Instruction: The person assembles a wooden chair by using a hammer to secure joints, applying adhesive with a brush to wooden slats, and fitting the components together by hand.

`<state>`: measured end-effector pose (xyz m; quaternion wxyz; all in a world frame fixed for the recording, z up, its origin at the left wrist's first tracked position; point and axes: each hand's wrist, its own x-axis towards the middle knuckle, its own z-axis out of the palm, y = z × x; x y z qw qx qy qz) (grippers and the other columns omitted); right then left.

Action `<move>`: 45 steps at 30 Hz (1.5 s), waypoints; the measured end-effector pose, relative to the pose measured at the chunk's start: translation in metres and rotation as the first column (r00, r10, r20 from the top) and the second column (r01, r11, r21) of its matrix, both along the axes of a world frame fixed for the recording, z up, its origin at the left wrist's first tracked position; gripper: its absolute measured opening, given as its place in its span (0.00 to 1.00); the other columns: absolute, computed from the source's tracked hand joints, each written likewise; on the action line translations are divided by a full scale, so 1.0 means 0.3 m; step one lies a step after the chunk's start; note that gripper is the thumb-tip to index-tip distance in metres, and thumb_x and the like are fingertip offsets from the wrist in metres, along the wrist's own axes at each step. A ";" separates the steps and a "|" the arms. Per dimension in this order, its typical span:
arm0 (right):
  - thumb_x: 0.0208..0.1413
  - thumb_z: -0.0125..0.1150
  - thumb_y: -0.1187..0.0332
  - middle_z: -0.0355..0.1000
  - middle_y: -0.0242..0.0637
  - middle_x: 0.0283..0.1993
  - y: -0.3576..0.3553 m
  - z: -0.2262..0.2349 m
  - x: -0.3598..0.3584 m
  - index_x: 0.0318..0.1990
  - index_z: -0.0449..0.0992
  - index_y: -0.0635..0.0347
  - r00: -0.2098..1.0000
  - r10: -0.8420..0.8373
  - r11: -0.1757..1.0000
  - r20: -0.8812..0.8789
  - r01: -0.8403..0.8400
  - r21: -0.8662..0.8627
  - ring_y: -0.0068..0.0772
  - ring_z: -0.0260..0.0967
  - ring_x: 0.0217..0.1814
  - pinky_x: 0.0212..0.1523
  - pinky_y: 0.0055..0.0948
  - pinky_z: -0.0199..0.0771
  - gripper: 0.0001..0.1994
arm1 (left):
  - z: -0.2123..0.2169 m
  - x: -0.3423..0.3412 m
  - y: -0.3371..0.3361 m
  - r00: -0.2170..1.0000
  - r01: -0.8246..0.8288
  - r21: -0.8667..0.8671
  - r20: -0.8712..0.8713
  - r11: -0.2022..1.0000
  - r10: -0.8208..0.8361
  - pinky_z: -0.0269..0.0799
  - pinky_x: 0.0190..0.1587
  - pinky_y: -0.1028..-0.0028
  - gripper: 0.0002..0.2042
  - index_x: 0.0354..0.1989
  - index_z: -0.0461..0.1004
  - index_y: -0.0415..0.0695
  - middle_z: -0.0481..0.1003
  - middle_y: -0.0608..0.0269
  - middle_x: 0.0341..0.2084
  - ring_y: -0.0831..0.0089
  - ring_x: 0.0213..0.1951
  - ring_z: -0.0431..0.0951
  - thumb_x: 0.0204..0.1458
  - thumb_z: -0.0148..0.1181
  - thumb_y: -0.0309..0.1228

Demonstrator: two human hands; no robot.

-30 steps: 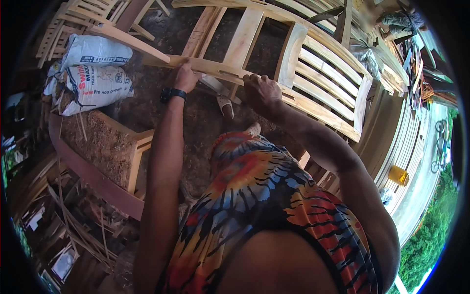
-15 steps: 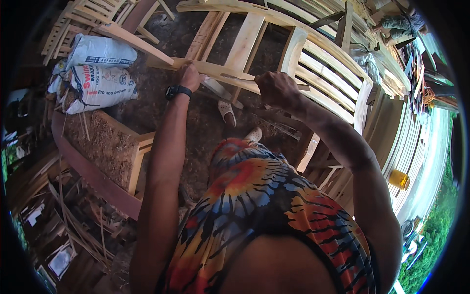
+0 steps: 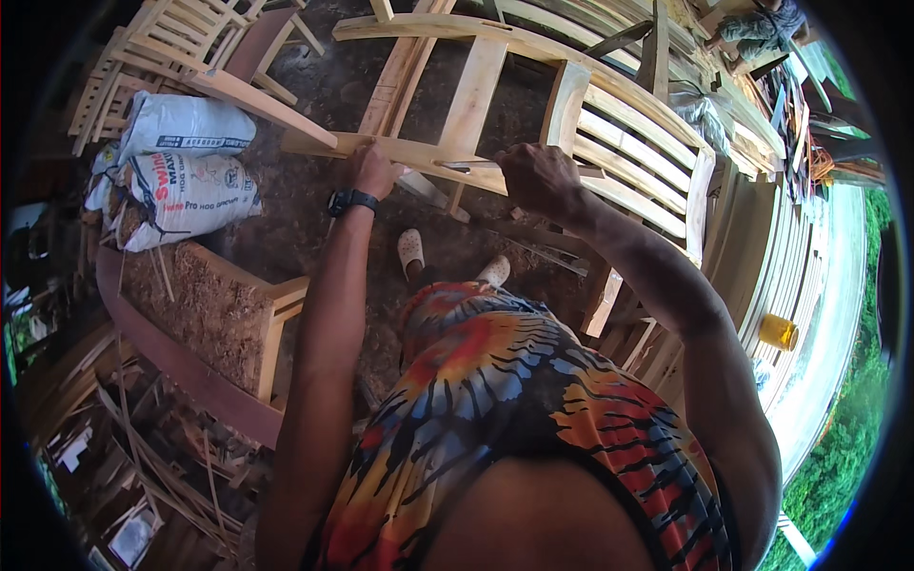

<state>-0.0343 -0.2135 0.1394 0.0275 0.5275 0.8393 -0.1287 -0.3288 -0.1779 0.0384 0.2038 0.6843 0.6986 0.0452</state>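
A pale wooden chair-like frame [image 3: 474, 90] with curved rails and cross slats lies in front of me. My left hand [image 3: 373, 171], with a dark watch on its wrist, is closed around the near rail [image 3: 424, 152] at its left part. Farther right along that rail, my right hand [image 3: 539, 177] is closed on a slim tool [image 3: 464, 165] with a thin metal blade. The blade points left and lies at the rail; a wooden handle end sticks out to the right of the fist. Whether it is a chisel or a file, I cannot tell.
White sacks [image 3: 195, 195] stand at the left, above a sawdust-covered seat or box [image 3: 211, 300]. Stacked slatted wooden pieces [image 3: 157, 48] fill the far left. Long boards [image 3: 752, 257] and a yellow jar [image 3: 778, 332] are at the right. Another person [image 3: 757, 38] is at the far right.
The tool's blade lies flatter and a little lower in view. My left foot has shifted left. My head view has moved slightly; both hands keep their holds.
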 end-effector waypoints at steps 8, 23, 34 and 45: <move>0.53 0.57 0.72 0.81 0.46 0.41 -0.017 0.128 -0.127 0.49 0.81 0.54 0.994 0.002 0.989 0.112 0.015 -0.146 0.51 0.81 0.45 0.43 0.48 0.83 0.15 | -0.006 -0.036 -0.035 1.000 0.002 0.013 0.016 1.000 -0.003 0.80 0.50 0.57 0.38 0.58 0.72 0.30 0.81 0.39 0.43 0.48 0.47 0.82 0.46 0.75 0.49; 0.61 0.51 0.70 0.81 0.51 0.40 -0.091 0.172 -0.217 0.56 0.82 0.49 0.950 -0.289 0.944 0.120 0.304 -0.127 0.51 0.81 0.42 0.45 0.47 0.80 0.18 | 0.038 -0.088 -0.001 0.963 0.266 -0.011 0.043 0.964 -0.265 0.82 0.37 0.58 0.36 0.53 0.75 0.26 0.83 0.47 0.33 0.54 0.36 0.86 0.53 0.68 0.53; 0.61 0.63 0.63 0.81 0.55 0.44 -0.271 0.021 -0.237 0.54 0.83 0.54 0.621 -0.763 0.647 -0.181 0.727 -0.231 0.49 0.82 0.45 0.47 0.40 0.78 0.16 | 0.064 -0.134 0.030 0.938 0.329 0.064 0.089 0.942 -0.334 0.81 0.37 0.58 0.16 0.32 0.86 0.42 0.83 0.50 0.30 0.52 0.35 0.85 0.54 0.67 0.45; 0.62 0.57 0.66 0.81 0.50 0.45 -0.396 0.134 -0.180 0.56 0.81 0.53 0.565 -0.792 0.610 -0.231 0.744 -0.271 0.49 0.81 0.47 0.48 0.42 0.79 0.17 | 0.001 -0.139 0.094 0.942 0.333 -0.003 0.057 0.943 -0.332 0.80 0.44 0.52 0.22 0.41 0.84 0.39 0.82 0.39 0.36 0.44 0.43 0.84 0.51 0.70 0.49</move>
